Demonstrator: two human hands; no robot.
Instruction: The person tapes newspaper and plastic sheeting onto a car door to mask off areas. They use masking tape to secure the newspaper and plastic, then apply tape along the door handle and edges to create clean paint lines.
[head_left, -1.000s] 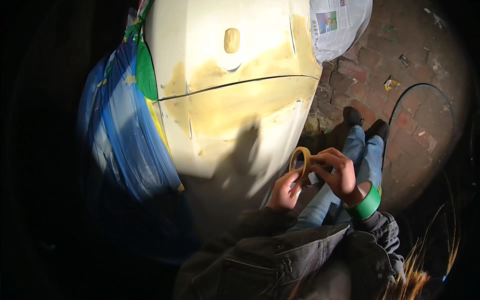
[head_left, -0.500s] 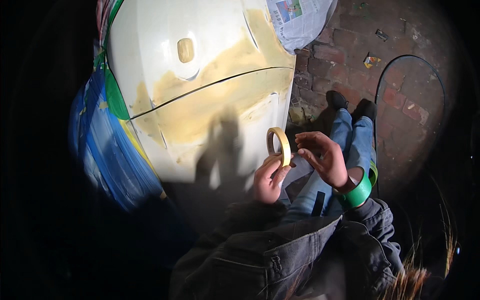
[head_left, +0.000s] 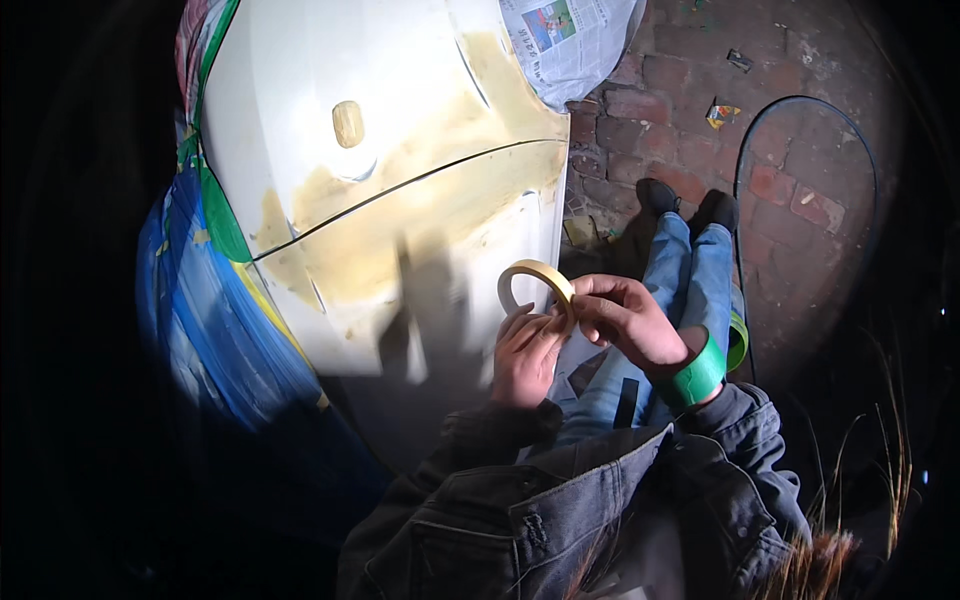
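Note:
My left hand (head_left: pixel 525 360) grips a narrow roll of yellow masking tape (head_left: pixel 537 268) by its lower side, the ring standing up tilted. My right hand (head_left: pixel 635 320) touches the roll's right edge, thumb and fingers pinched together there. Whether a loose tape end lies between those fingers is too small to tell. A wide green tape roll (head_left: pixel 697 378) circles my right wrist like a bracelet. Beyond my hands stands white vehicle bodywork (head_left: pixel 300 60) with smooth tan patches (head_left: pixel 400 245), a curved dark seam and a small tan oval. My hands' shadow falls on it.
Blue plastic sheeting (head_left: pixel 215 300) edged with green and yellow tape covers the left side. Newspaper (head_left: pixel 575 45) hangs at the top. A dark hose (head_left: pixel 740 180) loops over the brick floor (head_left: pixel 690 105), near scraps of litter. Another green ring (head_left: pixel 738 340) shows beside my leg.
My right hand has moved in to the masking tape roll and closed at its edge. The roll has turned to show more of its ring. The whole view has shifted slightly.

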